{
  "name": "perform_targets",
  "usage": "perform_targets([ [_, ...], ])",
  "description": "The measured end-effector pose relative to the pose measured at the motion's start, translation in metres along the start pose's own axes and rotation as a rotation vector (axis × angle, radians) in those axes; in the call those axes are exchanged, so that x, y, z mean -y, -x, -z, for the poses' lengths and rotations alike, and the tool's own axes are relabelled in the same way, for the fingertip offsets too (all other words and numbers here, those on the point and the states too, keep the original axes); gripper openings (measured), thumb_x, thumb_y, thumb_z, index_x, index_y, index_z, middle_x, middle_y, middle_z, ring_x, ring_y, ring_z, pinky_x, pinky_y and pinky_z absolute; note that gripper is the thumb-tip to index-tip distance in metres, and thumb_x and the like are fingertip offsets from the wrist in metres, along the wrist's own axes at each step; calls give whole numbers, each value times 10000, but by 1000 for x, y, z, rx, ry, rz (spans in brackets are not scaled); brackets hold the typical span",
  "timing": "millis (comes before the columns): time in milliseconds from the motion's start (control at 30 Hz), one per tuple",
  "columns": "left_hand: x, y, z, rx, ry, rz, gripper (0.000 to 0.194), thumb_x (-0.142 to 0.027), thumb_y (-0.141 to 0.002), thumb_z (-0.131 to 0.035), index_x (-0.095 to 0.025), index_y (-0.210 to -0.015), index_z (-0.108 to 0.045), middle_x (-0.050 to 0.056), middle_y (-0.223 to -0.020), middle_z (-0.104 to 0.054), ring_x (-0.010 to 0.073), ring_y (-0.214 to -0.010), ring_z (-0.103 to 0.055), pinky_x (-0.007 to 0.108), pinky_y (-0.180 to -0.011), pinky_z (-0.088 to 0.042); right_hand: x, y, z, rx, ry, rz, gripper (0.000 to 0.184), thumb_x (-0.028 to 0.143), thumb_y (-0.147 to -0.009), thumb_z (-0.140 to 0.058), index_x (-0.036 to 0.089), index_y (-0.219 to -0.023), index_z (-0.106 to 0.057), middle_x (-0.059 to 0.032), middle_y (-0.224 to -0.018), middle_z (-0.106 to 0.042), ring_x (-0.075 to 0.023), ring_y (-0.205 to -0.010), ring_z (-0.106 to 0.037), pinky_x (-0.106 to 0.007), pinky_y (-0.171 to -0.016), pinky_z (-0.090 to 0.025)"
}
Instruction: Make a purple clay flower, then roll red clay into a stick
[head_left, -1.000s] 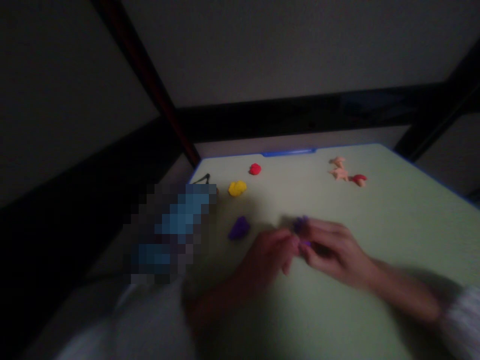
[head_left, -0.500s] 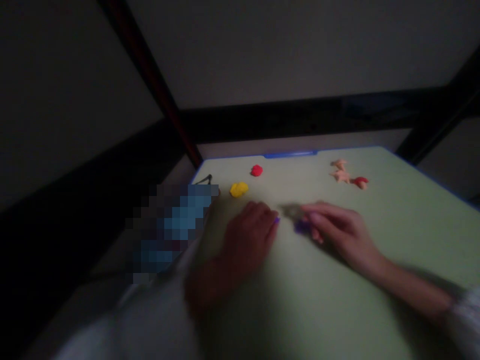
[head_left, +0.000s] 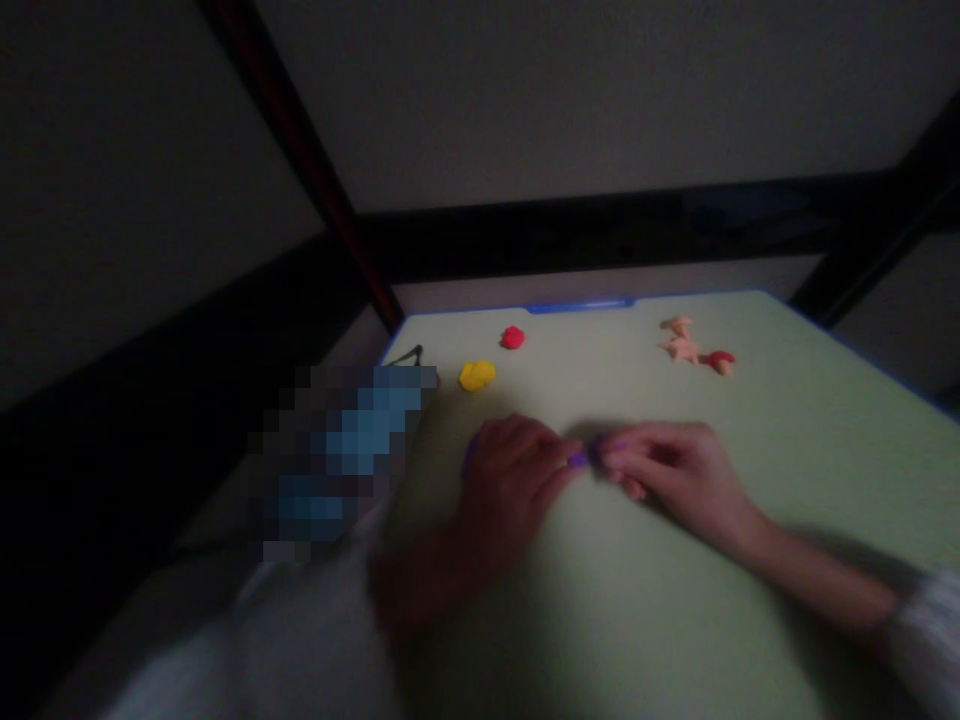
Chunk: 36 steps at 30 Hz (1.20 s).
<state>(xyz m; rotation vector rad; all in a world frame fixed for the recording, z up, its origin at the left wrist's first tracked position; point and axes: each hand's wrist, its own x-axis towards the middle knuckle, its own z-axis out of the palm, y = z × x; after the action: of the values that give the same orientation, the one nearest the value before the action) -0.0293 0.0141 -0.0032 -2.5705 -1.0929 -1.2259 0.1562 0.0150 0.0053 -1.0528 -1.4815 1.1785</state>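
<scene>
Over the middle of the pale table top (head_left: pixel 675 600), my left hand (head_left: pixel 517 470) pinches a small bit of purple modelling clay (head_left: pixel 576 460) between thumb and finger. My right hand (head_left: pixel 682 465) is closed at the fingertips on another bit of purple clay (head_left: pixel 602 446), with a narrow gap between the two bits. Behind the left hand's knuckles a further purple edge (head_left: pixel 470 457) peeks out, mostly hidden. Beyond that hand lie a yellow clay lump (head_left: pixel 478 376) and a smaller red clay lump (head_left: pixel 513 338).
At the far right of the table sit a peach mushroom shape (head_left: pixel 679 326), a peach star shape (head_left: pixel 681 348) and a red-capped mushroom shape (head_left: pixel 721 362). A blue handle strip (head_left: pixel 581 305) runs along the far edge. A blurred-out object (head_left: pixel 367 430) is at the left edge.
My left hand has moved right and its purple bit is now close to my right fingertips. The purple piece below my right hand is now at its fingertips. A purple edge shows left of my left hand.
</scene>
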Motion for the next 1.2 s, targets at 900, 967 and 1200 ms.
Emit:
perform_targets([
  [900,-12,0,1,125,-55,-107,172,-194,-868,-497,-165,-750,-620,7,-693,-604,142,-690,-512,324,-745,-367,-1,13,-3,202,485,315,277,280,-926,-405,169,-687,-490,11,-608,-517,-95,-543,-462,-214,-525,-361],
  [967,-11,0,1,128,-58,-104,176,-195,-871,-491,-167,-761,-625,7,-695,-606,143,-694,-517,327,-747,-368,-2,12,-3,158,446,227,288,311,-916,-418,165,-682,-502,11,-595,-502,-99,-535,-447,-220,-506,-348],
  [1200,4,-2,2,215,-346,-52,133,-170,-860,-501,-178,-871,-633,27,-798,-638,179,-787,-557,372,-791,-362,-3,0,4,-140,51,39,310,402,-815,-584,156,-630,-548,47,-510,-446,-66,-463,-375,-185,-419,-285],
])
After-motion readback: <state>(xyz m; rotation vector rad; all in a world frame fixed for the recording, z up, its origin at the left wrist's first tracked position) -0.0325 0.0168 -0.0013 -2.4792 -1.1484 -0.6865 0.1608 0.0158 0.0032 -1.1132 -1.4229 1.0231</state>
